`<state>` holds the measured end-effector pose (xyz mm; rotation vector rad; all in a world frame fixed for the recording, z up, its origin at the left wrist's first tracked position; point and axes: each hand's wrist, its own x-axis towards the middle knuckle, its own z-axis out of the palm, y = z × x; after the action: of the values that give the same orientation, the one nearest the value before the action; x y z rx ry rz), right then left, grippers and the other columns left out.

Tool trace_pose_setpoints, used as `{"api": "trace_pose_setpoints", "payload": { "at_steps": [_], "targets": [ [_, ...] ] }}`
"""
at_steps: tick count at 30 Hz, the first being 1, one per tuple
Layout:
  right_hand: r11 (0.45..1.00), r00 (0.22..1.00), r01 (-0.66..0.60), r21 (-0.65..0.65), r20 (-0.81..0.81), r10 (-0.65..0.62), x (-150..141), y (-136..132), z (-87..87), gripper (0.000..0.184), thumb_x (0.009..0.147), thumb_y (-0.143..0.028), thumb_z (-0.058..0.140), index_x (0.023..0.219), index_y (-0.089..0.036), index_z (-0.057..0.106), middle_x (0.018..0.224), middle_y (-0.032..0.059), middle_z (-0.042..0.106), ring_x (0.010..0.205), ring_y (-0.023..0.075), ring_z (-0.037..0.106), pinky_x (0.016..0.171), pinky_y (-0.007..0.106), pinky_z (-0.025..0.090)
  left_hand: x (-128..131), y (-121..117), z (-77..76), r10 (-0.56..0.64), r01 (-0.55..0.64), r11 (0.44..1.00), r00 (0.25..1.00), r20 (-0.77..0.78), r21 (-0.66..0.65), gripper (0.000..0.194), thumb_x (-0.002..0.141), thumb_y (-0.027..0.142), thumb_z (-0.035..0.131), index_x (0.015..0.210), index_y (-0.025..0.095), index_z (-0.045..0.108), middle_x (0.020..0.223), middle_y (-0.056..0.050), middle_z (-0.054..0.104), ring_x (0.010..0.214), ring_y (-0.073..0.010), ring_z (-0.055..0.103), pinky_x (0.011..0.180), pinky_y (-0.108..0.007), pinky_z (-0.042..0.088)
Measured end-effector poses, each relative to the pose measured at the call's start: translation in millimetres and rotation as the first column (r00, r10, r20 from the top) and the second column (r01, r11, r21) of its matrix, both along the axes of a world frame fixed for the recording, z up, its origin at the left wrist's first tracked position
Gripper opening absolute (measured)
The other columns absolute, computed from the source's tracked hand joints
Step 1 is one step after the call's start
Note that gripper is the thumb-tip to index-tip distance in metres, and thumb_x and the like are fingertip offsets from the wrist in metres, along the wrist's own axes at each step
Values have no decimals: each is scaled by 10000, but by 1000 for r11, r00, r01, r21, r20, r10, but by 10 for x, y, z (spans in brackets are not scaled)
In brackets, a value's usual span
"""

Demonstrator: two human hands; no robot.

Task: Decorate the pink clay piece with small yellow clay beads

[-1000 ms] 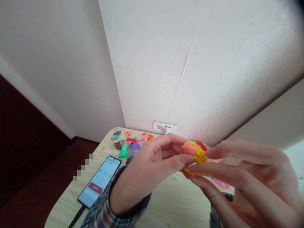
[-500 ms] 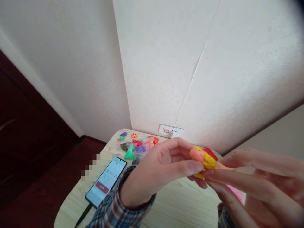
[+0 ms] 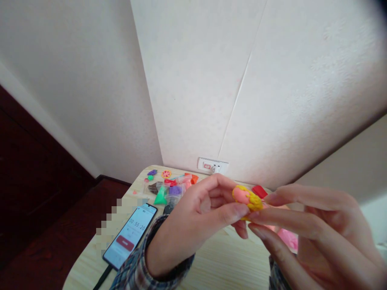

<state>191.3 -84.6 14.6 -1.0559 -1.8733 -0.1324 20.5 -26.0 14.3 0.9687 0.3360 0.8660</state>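
Note:
A small clay piece [image 3: 246,197], pink with yellow bits pressed on it, is held up above the wooden table [image 3: 211,262]. My left hand [image 3: 193,223] pinches it between thumb and fingers from the left. My right hand [image 3: 308,233] meets it from the right, its fingertips pressed on the yellow end. Both hands are closed on the piece. Plaid sleeve cuffs show at both wrists.
A phone [image 3: 130,235] with a running timer lies at the table's left edge, a cable leaving its lower end. Several small bags and bits of coloured clay [image 3: 169,186] lie at the far corner. Pink clay [image 3: 287,237] lies under my right hand. A wall socket [image 3: 212,165] sits behind.
The view swung right and back left. Both hands kept their hold on the clay piece, with the right fingertips shifting slightly on its yellow end. The phone timer advanced.

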Motion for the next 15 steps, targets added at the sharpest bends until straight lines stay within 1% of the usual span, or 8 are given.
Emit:
{"api": "trace_pose_setpoints", "payload": {
  "at_steps": [3, 6, 9, 15],
  "targets": [
    [1000, 999, 15, 14, 48, -16, 10, -1, 13, 175, 853, -225, 660, 986, -304, 743, 940, 68, 649, 802, 234, 665, 632, 347, 551, 0, 5, 11, -16, 16, 1000, 1000, -18, 9, 227, 747, 211, 805, 836, 138, 609, 751, 25, 640, 602, -65, 608, 562, -162, 498],
    [1000, 998, 20, 25, 62, -21, 18, -10, 17, 177, 855, -228, 657, 986, -310, 743, 933, 67, 658, 801, 241, 669, 631, 354, 552, 0, 6, 29, -19, 19, 1000, 999, -31, 19, 234, 770, 264, 791, 828, 136, 604, 744, 28, 642, 571, -53, 599, 550, -157, 493],
    [999, 998, 27, 31, 54, -29, 19, -30, 32, 160, 856, -236, 660, 962, -315, 750, 905, 62, 672, 783, 245, 668, 644, 368, 552, -6, 6, 37, -18, 19, 999, 999, -37, 26, 261, 770, 309, 789, 827, 146, 593, 735, 29, 650, 548, -58, 596, 539, -174, 492],
    [999, 999, 28, 24, 37, -29, -3, -63, 50, 102, 855, -261, 676, 897, -303, 759, 852, 55, 688, 757, 240, 674, 656, 373, 553, -36, 7, 38, 20, -18, 999, 998, -57, 38, 268, 756, 323, 795, 808, 151, 596, 710, 39, 644, 521, -57, 593, 522, -178, 472]
  ]
}}
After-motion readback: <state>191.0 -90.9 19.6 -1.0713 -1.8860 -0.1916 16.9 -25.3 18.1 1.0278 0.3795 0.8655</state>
